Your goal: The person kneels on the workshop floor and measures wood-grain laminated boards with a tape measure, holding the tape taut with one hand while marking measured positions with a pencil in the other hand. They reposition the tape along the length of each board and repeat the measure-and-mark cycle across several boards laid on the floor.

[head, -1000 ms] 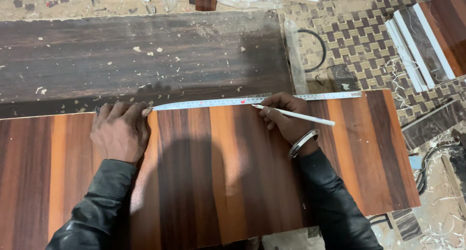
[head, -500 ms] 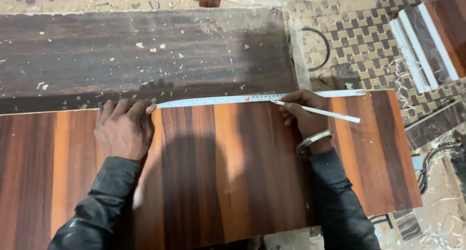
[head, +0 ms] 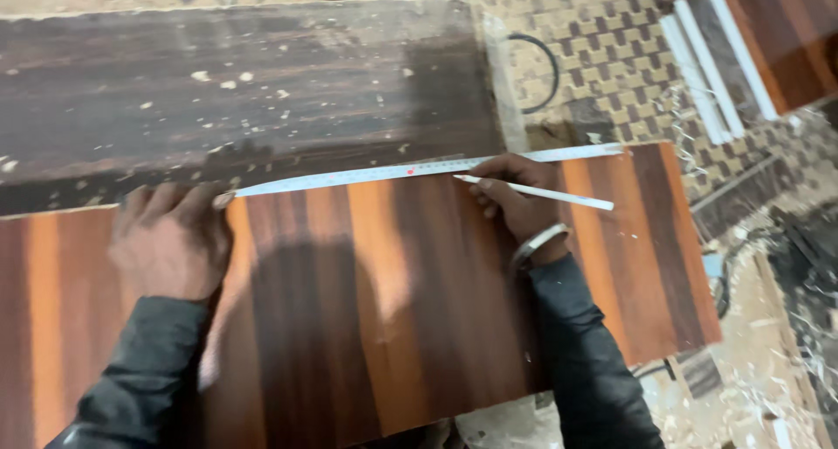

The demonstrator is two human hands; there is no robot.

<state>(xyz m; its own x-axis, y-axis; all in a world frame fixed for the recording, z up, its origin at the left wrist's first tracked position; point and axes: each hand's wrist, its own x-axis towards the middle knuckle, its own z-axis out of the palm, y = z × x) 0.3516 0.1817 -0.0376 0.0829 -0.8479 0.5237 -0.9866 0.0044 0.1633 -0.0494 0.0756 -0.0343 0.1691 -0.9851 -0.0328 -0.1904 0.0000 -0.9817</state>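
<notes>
The left hand [head: 170,239] pinned the thin, springy tape [head: 419,170] flat on the stiff board [head: 375,309]; the right hand [head: 515,196] gripped a pencil [head: 541,192] beside it.

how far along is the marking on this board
Done: the tape lies stretched along the far edge of the board, its end pinned by the left hand. In hand: the right hand holds a white pencil with its tip at the tape. Left: no drawn line shows on the board yet.
</notes>
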